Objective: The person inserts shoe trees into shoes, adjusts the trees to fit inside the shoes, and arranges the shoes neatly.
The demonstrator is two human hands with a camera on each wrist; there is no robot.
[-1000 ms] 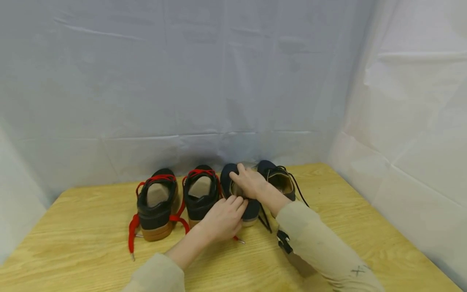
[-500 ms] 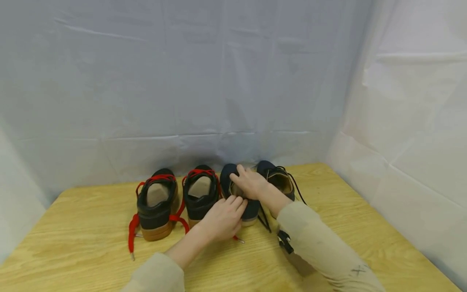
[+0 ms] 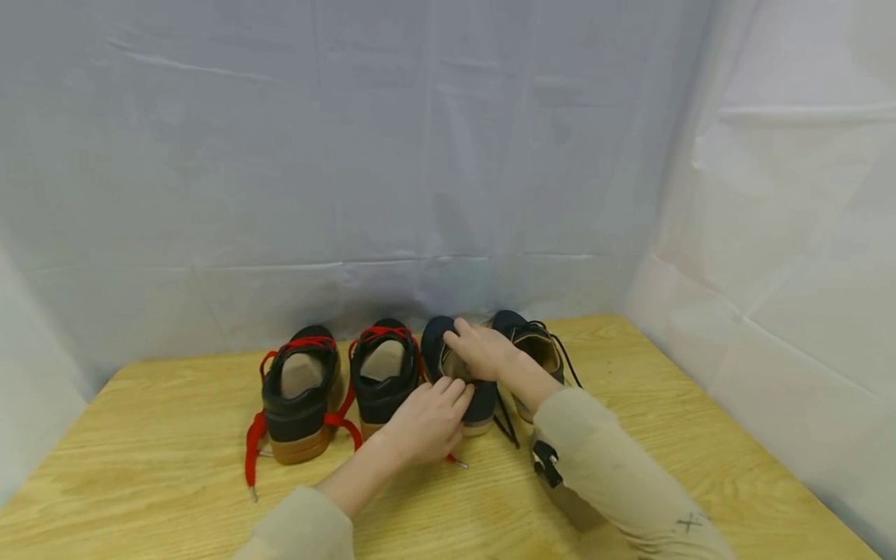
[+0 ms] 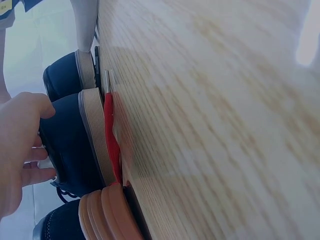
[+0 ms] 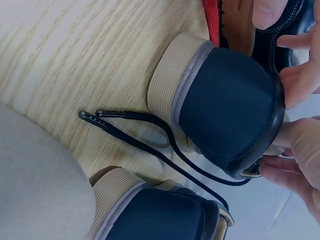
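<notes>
Two navy shoes with beige soles stand at the back of the wooden table (image 3: 630, 435). My left hand (image 3: 427, 420) grips the heel of the nearer navy shoe (image 3: 481, 398), its fingers (image 5: 300, 80) curled over the heel collar (image 5: 225, 110). My right hand (image 3: 479, 350) lies over the same shoe's opening, fingers reaching inside and thumb hidden. From the left wrist, my left hand (image 4: 20, 150) touches the navy heel (image 4: 67, 145). The second navy shoe (image 3: 535, 350) stands just to the right, its black laces (image 5: 145, 135) loose on the table.
Left of the navy shoes stand two black shoes with red laces and brown soles (image 3: 301, 393) (image 3: 383, 373). A red lace end (image 4: 110, 135) lies along the navy sole. White sheeting walls the table at the back and right. My beige sleeve (image 3: 616, 474) rests on the table.
</notes>
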